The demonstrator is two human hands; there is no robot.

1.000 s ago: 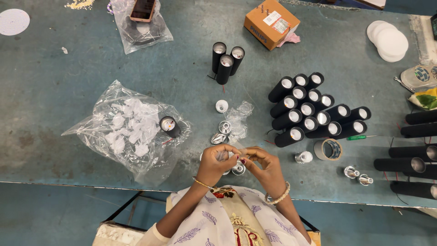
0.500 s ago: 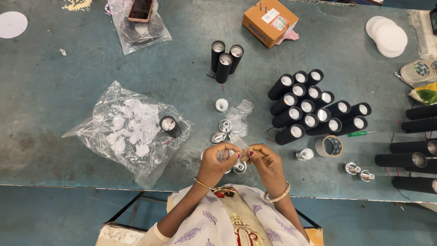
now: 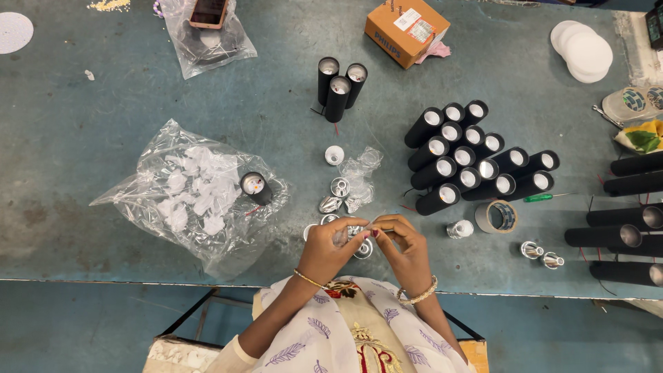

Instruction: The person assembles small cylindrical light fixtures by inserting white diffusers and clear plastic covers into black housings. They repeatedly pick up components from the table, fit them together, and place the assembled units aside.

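Small silvery metal reflector cup [image 3: 353,235], pinched over the blue-green table's near edge [image 3: 103,273] between my closed left hand [image 3: 330,249] and right hand [image 3: 404,250], looks slippery to me and could drop among the loose cups [image 3: 338,197] beyond.

Part between the fingers: a small clear piece, mostly covered by the left hand [image 3: 331,249] and right hand [image 3: 404,250]; its shape cannot be told.
Arms: cut off by the bottom edge.
Black tubes at right [image 3: 639,235]: cut off by the right edge.
Phone [image 3: 209,10]: cut by the top edge.
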